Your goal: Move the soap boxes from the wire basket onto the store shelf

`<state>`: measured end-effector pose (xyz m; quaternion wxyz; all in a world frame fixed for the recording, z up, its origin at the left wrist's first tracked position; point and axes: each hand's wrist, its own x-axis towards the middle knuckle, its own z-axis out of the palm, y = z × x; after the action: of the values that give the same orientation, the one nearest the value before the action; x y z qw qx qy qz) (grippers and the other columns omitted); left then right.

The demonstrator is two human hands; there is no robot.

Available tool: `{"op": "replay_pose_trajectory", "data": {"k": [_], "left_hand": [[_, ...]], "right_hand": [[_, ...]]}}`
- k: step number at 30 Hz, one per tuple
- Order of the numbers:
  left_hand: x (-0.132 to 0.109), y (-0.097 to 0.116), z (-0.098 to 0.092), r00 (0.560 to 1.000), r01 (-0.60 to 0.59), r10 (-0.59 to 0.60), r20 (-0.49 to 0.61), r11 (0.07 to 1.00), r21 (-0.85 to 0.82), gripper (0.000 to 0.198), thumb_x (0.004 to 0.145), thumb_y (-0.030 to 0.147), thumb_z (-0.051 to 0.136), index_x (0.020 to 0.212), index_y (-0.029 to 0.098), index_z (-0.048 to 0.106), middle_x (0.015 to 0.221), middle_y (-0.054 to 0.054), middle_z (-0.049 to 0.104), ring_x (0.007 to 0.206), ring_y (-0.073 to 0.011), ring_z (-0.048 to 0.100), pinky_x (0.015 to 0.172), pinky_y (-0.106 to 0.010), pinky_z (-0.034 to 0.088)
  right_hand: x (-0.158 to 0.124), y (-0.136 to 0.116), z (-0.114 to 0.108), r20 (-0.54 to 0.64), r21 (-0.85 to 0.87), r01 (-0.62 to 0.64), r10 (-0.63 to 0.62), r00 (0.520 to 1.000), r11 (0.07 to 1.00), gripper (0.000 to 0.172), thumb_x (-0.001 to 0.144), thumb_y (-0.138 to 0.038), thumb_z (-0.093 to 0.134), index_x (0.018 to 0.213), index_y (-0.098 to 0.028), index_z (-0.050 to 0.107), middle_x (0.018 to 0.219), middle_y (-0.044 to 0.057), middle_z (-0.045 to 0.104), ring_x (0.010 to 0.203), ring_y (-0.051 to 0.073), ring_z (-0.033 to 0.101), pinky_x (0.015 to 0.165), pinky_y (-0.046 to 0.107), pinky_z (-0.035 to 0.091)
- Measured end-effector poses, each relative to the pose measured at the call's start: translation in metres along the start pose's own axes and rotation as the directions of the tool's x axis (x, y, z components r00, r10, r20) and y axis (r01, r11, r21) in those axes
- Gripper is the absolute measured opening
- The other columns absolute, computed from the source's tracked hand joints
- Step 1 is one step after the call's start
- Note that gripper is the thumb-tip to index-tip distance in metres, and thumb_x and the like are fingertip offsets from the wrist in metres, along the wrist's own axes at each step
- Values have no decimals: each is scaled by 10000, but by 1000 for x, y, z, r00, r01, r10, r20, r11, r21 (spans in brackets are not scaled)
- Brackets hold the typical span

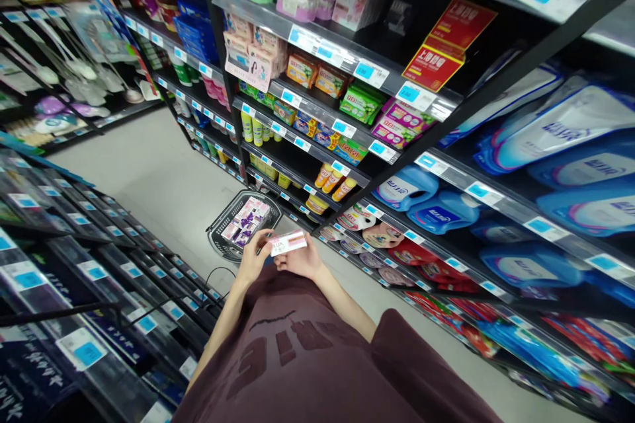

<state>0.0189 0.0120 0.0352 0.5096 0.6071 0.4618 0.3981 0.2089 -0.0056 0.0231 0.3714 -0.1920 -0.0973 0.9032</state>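
Observation:
A small white and pink soap box (289, 242) marked LUX is held level between my two hands in front of my body. My left hand (254, 256) pinches its left end with thumb and fingers. Around the right end, my right hand (303, 259) is closed, its fingers curled under the box. Just beyond the hands, a dark shopping basket (214, 230) stands on the floor. Inside it lie several white and purple boxes (247, 221) in a cluster.
Shelves of soap face me, with boxed soap (360, 8), a red display box (436, 59) and green soap packs (361, 103). Blue detergent bottles (441, 211) fill the right side. Another shelf rack (94, 271) runs close on the left. Grey floor (133, 165) leads off at the back left.

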Motion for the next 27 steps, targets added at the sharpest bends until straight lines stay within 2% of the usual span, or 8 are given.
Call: {"op": "replay_pose_trajectory", "data": {"k": [5, 7, 10, 16, 21, 23, 25, 27], "left_hand": [[0, -5, -1, 1000, 5, -5, 7, 999, -36, 444, 938, 492, 539, 1244, 172, 580, 951, -55, 678, 819, -202, 616, 780, -335, 490], [1, -9, 0, 1000, -5, 8, 28, 997, -83, 477, 927, 489, 575, 1285, 173, 554, 1006, -68, 666, 873, -208, 625, 806, -342, 506], [2, -14, 0, 998, -22, 29, 60, 992, -122, 531, 901, 457, 635, 1339, 182, 515, 1161, -107, 648, 997, -227, 633, 857, -363, 527], [2, -9, 0, 994, -19, 22, 103, 1000, -24, 596, 846, 406, 717, 1367, 195, 518, 1281, -129, 650, 1069, -247, 644, 897, -407, 543], [-1, -4, 2, 997, -46, 46, 65, 999, 2, 595, 777, 346, 771, 1323, 219, 575, 1306, -136, 649, 1107, -290, 657, 928, -454, 561], [-3, -2, 2, 999, -44, 42, 31, 998, 49, 584, 730, 318, 794, 1278, 226, 612, 1251, -129, 680, 1058, -300, 680, 905, -455, 575], [-3, 0, 1, 999, -38, 39, -3, 992, 119, 583, 673, 304, 807, 1225, 221, 641, 1183, -121, 712, 964, -306, 706, 816, -443, 600], [-1, -1, -4, 999, -43, 46, -11, 980, 193, 552, 687, 288, 778, 1221, 233, 652, 1195, -112, 719, 1013, -315, 708, 817, -439, 605]], "right_hand": [[2, 1, -4, -7, 3, 7, -7, 1000, 1000, 844, 843, -855, 393, 1308, -167, 542, 968, 117, 736, 840, 257, 628, 760, 358, 420], [3, 1, -6, -8, 16, 33, -33, 999, 999, 814, 861, -843, 373, 1282, -174, 569, 1011, 122, 741, 842, 257, 634, 746, 350, 429], [3, 0, -9, -72, 48, 73, -69, 995, 996, 755, 901, -806, 345, 1240, -179, 594, 1058, 122, 748, 843, 248, 649, 732, 356, 459], [3, -2, -7, -148, 65, 107, -96, 984, 992, 679, 941, -747, 333, 1228, -193, 602, 1127, 105, 742, 898, 236, 672, 727, 371, 534], [1, 0, -5, -179, 45, 132, -122, 976, 990, 673, 928, -767, 357, 1205, -214, 624, 1129, 89, 729, 913, 219, 674, 712, 350, 553], [1, 3, -11, -192, 33, 132, -123, 974, 991, 661, 909, -773, 405, 1200, -224, 629, 1126, 82, 727, 918, 215, 681, 704, 342, 552], [4, 6, -22, -209, -5, 131, -129, 969, 991, 607, 863, -763, 521, 1133, -235, 651, 1096, 80, 735, 890, 215, 691, 683, 342, 549], [11, 5, -35, -223, -90, 145, -161, 961, 985, 542, 797, -750, 623, 1004, -253, 683, 998, 80, 748, 797, 218, 696, 638, 363, 546]]}}
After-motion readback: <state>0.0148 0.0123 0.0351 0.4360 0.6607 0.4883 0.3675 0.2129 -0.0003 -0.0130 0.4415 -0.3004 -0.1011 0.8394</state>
